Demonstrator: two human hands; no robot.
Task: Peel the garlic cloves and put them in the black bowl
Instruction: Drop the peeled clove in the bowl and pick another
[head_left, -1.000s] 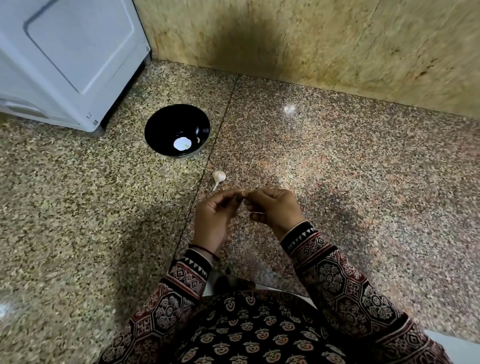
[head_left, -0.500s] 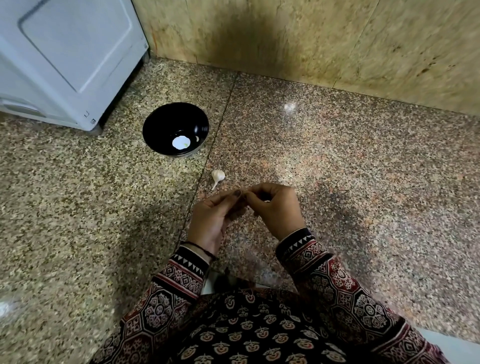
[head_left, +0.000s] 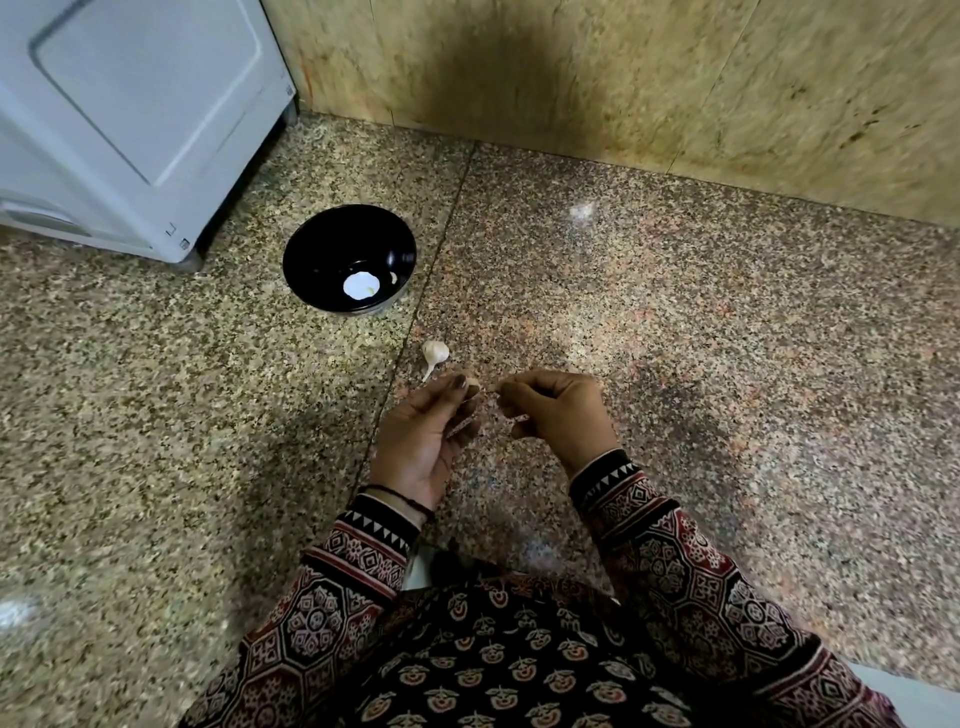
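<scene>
- White appliance (head_left: 130, 114), upper left.
- Black bowl (head_left: 324, 244), left of ctr, on floor; peeled clove (head_left: 393, 278) inside.
- L hand (head_left: 421, 441) pinches garlic clove (head_left: 471, 383), ctr frame.
- R hand (head_left: 561, 415): fingers curled, tips beside it; contents I can't tell.
- Garlic bulb (head_left: 434, 353) on floor, btwn bowl & hands.

left hand (head_left: 421, 441) pinches clove (head_left: 472, 383) | right hand (head_left: 558, 415) pinches skin (head_left: 491, 387) (thin strip)

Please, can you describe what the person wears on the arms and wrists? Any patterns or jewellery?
Both arms are in long sleeves of dark printed cloth with maroon and cream geometric motifs: left sleeve, right sleeve. Each cuff ends in a black band of white triangles. A thin dark thread bracelet circles the wrist of the left hand. The right hand shows no bracelet.
</scene>
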